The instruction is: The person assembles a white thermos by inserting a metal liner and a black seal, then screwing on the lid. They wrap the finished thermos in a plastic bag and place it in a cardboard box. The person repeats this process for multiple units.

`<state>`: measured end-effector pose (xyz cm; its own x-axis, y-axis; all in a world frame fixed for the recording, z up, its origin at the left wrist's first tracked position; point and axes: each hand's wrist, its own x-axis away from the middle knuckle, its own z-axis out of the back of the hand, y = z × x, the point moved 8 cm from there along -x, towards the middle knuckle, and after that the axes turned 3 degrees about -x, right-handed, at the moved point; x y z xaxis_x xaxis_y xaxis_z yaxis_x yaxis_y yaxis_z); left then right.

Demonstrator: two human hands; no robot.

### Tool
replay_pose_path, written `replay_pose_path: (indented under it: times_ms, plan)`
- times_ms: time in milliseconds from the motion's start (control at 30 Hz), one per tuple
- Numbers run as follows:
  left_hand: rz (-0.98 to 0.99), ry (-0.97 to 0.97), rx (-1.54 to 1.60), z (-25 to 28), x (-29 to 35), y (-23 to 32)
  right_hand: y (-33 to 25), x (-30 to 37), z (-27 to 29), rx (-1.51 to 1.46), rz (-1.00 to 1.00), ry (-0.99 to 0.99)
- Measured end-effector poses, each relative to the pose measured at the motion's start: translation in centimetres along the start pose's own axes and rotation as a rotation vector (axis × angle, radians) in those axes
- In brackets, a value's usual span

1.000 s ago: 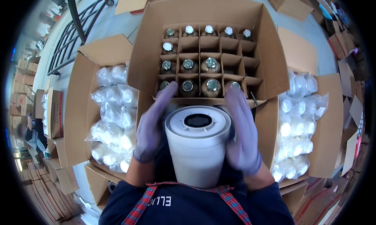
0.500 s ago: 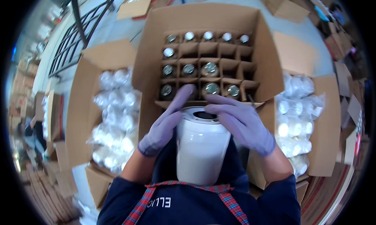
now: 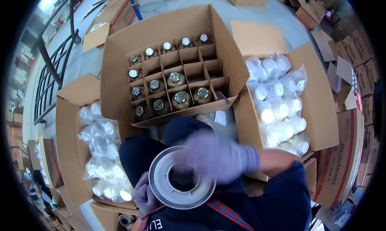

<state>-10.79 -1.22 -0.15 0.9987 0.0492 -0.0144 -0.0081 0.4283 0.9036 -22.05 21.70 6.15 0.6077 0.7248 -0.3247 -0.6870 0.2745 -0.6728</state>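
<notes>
A white cylindrical housing (image 3: pixel 157 187) sits in my lap, its round ringed end with a dark central hole facing up. My left hand (image 3: pixel 145 195), in a pale purple glove, is closed against its left side, fingers curled by the rim. My right hand (image 3: pixel 217 155), gloved alike, passes over the housing's upper right edge. Motion smears its fingers, so I cannot see if it holds anything. Ahead is an open cardboard box (image 3: pixel 120 34) with dividers. Glass bottles (image 3: pixel 176 79) stand in several of its compartments, some with white caps (image 3: pixel 167 46), others with silvery tops.
Open cartons stand on both sides, with white items in clear plastic bags (image 3: pixel 277 106) at right and bagged white items (image 3: pixel 105 158) at left. A dark metal rack (image 3: pixel 50 86) is at far left. Stacked boxes (image 3: pixel 335 154) line the right. A thin rod (image 3: pixel 223 96) sticks out of the divided box.
The housing has tilted, turning its ringed end upward. My left hand has moved down to its side; my right hand has swept across its top. The whole view has swung.
</notes>
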Motion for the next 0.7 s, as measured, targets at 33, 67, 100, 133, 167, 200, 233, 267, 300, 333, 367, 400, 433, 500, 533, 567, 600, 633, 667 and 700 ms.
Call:
replay_pose_path:
  times_ms: [33,67,100,133,167,200,233,267,300,333,367,400,433,500,533,567,600,633,667,700]
  plan:
    - [0.058,-0.022,0.016,0.2,0.4,-0.3,6.7,-0.8,0.3,0.061,-0.253,0.084]
    - [0.128,-0.024,0.019,0.6,1.1,-0.3,14.7,-0.6,0.7,0.184,-0.579,0.128]
    - [0.203,-0.034,-0.027,0.5,0.6,0.0,22.5,1.2,0.7,0.353,-0.901,0.093]
    - [0.285,-0.031,-0.015,0.7,0.6,-0.5,28.6,4.3,0.3,0.472,-1.164,0.014]
    - [0.207,-0.059,-0.005,0.2,-0.7,0.2,33.5,8.8,-0.6,0.582,-1.351,-0.016]
    - [0.217,-0.134,-0.031,-0.5,-2.3,1.2,41.5,15.5,-3.5,0.57,-1.444,-0.106]
    - [0.209,-0.158,-0.056,-0.5,-3.0,0.3,39.2,14.4,-3.6,0.55,-1.478,-0.01]
    - [0.211,-0.24,0.01,-0.8,-3.9,0.1,39.7,14.4,-3.4,0.533,-1.375,0.042]
    - [0.22,-0.295,0.09,-0.8,-4.3,-2.1,38.0,12.2,-2.4,0.522,-1.233,0.041]
    - [0.269,-0.401,0.227,-1.3,-5.1,-2.3,32.2,8.4,-0.4,0.501,-1.192,0.048]
    - [0.299,-0.467,0.331,-2.1,-5.9,-3.1,27.4,7.3,1.9,0.512,-0.832,0.285]
    - [0.334,-0.573,0.4,-2.8,-6.6,-4.6,19.3,4.4,4.3,0.152,-0.613,0.396]
    - [0.319,-0.686,0.393,-4.0,-7.5,-4.9,11.3,2.5,6.0,-0.08,-0.367,0.436]
    - [0.242,-0.915,0.357,-6.9,-8.5,-5.9,-1.9,1.8,6.9,-0.055,0.06,0.278]
    - [0.305,-1.056,0.466,-8.9,-8.4,-5.4,-6.9,2.2,6.5,0.024,0.259,0.191]
    - [0.281,-1.146,0.482,-10.4,-8.6,-4.9,-10.6,2.6,5.6,0.096,0.414,0.119]
    - [0.256,-1.232,0.5,-11.7,-8.3,-4.5,-12.8,2.8,4.5,0.139,0.503,0.069]
    - [0.17,-1.293,0.452,-13.0,-8.4,-2.3,-13.8,2.8,3.7,0.182,0.531,0.03]
    - [0.087,-1.337,0.398,-13.8,-8.0,-0.4,-14.3,3.1,3.0,0.191,0.534,0.001]
    - [0.093,-1.345,0.465,-14.7,-7.2,-0.1,-14.9,3.4,2.3,0.195,0.539,-0.031]
